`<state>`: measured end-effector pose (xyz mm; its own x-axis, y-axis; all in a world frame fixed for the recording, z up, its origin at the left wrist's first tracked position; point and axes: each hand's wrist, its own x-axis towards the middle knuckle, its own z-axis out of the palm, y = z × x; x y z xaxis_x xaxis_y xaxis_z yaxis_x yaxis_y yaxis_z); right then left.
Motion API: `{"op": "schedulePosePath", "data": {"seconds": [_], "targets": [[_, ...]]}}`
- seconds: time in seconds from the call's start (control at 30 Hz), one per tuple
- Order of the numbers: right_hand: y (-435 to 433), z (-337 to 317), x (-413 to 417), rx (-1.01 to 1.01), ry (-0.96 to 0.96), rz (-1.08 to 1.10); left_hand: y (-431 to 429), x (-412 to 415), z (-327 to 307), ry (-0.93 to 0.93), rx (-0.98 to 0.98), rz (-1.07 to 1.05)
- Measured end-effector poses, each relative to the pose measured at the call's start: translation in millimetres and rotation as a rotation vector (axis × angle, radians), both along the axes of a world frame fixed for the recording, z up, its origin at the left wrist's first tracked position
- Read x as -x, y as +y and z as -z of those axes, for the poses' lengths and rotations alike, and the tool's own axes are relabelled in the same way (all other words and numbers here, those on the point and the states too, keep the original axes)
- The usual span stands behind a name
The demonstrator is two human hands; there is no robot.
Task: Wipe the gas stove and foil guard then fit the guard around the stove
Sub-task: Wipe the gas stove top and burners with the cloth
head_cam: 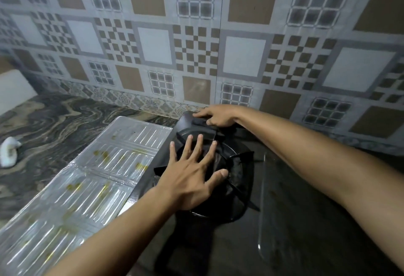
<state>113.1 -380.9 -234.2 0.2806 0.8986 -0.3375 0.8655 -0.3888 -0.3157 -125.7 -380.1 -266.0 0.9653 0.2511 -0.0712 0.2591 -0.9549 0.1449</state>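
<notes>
- two bare hands were on the gas stove [295, 221], the dark glass-topped body filling the lower right of the frame, its back corner close to the tiled wall [196, 35].
- the left hand [192, 173] lay flat with fingers spread over the black pan support [238, 166] at frame centre, pinching nothing.
- the right hand [216, 116] rested on the stove's far back corner, fingers curled over the edge; whether it actually gripped could not be told.
- the foil guard [87, 177] lay flat on the counter at lower left, its long edge just beside the stove's left side, its ribbed panels spotted with yellowish stains.
- the guard looked thin and light, likely to crease or buckle if lifted by one corner; holding it at two opposite edges near a fold line seemed safest, and its cut edges could be sharp.
- the stove looked heavy and rigid, its glossy top probably slippery; the corners and body edges seemed better holds than the loose pan support.
- the marbled counter [54, 127] looked hard and smooth, so the guard would probably slide easily.
- a white crumpled cloth [9, 151] sat at the left edge, well apart from both hands.
- the lighting was dim and the patterned wall tiles ran across the whole upper frame.
</notes>
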Motion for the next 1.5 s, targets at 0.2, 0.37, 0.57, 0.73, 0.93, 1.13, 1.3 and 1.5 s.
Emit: {"op": "schedulePosePath", "data": {"seconds": [0.2, 0.37, 0.57, 0.73, 0.93, 1.13, 1.3, 1.5], "targets": [[-45.8, 4.2, -16.2, -0.02, 0.063, 0.042, -1.6, -4.8, 0.6, 0.047, -0.003, 0.031], [-97.5, 11.4, -7.4, -0.147, 0.301, 0.3, -1.9, -5.9, 0.2, 0.045, -0.017, 0.048], [-138.8, 22.8, 23.5, -0.252, 0.102, 0.382, -2.3, -8.9, -1.5, 0.032, 0.021, 0.108], [-163.2, 24.5, 32.5, -0.167, -0.067, 0.415, -6.9, -15.8, 2.3, 0.039, 0.055, 0.17], [-212.7, 30.7, 17.4, -0.143, -0.124, 0.661, -4.5, -17.8, 10.2, 0.032, 0.033, 0.174], [-250.1, 33.9, -0.7, -0.08, -0.163, 0.981, -4.4, -15.7, 10.6, 0.027, 0.05, 0.181], [-260.9, 25.7, -5.0, -0.034, -0.132, 1.262, -5.9, -14.1, 7.8, 0.032, 0.047, 0.183], [-250.3, 21.4, 24.0, -0.1, -0.105, 1.428, -7.6, -13.3, 5.3, -0.005, 0.058, 0.205]]}}
